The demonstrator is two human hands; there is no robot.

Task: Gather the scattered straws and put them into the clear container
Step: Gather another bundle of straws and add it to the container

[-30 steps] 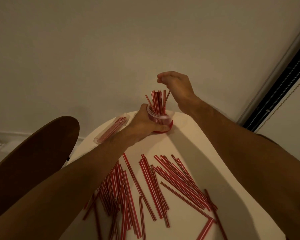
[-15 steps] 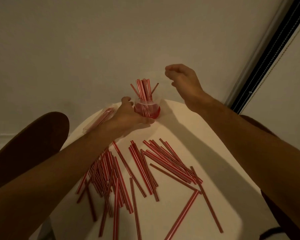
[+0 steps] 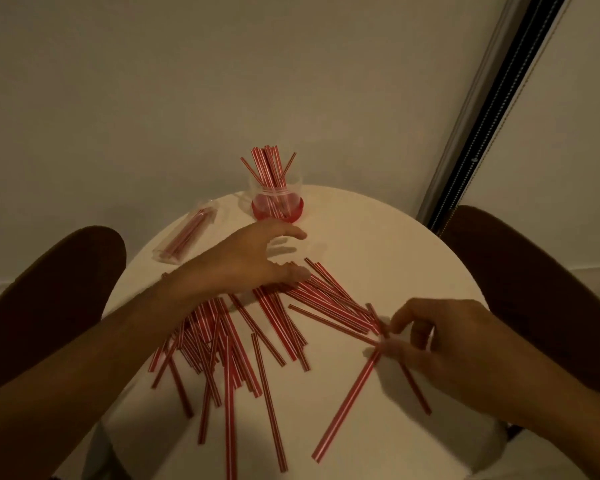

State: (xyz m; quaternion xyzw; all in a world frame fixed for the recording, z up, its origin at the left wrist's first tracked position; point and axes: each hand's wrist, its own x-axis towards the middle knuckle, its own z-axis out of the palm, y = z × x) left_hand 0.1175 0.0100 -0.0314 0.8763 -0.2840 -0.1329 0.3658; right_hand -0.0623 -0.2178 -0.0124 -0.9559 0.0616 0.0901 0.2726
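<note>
Right hand grip is half-closed, fingertips pinching at the near ends of the fanned straws on the table — can't tell if any straw is actually clamped yet. That fan's long axis runs from the right grip up-left toward the left hand, which lies spread and unclenched, fingers resting on the far ends. Two hands, one bundle — squeezing along the axis should collect it. Clear container stands at the table's far edge, just beyond the left hand, already holding upright straws. Bigger loose pile sits under the left forearm, untouched
</note>
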